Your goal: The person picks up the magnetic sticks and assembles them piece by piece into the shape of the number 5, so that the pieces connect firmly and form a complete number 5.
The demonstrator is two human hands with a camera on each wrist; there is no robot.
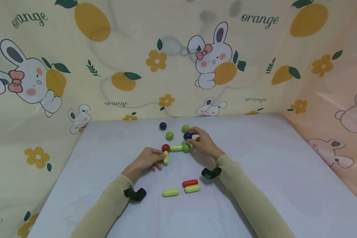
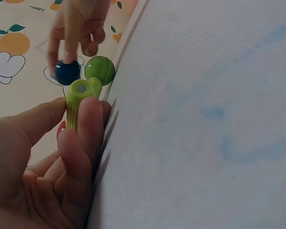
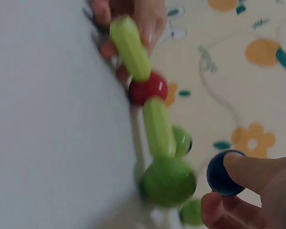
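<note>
My left hand (image 1: 147, 159) pinches a yellow-green rod (image 1: 165, 159) joined to a red ball (image 1: 165, 147). From the red ball a second yellow-green rod (image 1: 176, 148) runs right to a green ball (image 1: 186, 147), forming a corner shape. In the left wrist view, the pinched rod's free end (image 2: 81, 88) shows a round grey spot. My right hand (image 1: 205, 142) holds a dark blue ball (image 3: 224, 172) between thumb and fingers, just above the joined green ball and apart from it.
Behind the joined pieces lie another dark blue ball (image 1: 163, 126) and two loose green balls, one at left (image 1: 169, 135) and one (image 1: 185, 128) beside my right fingers. Nearer the front are a red rod (image 1: 190, 183), a yellow-green rod (image 1: 192, 188) against it, and another yellow-green rod (image 1: 170, 192).
</note>
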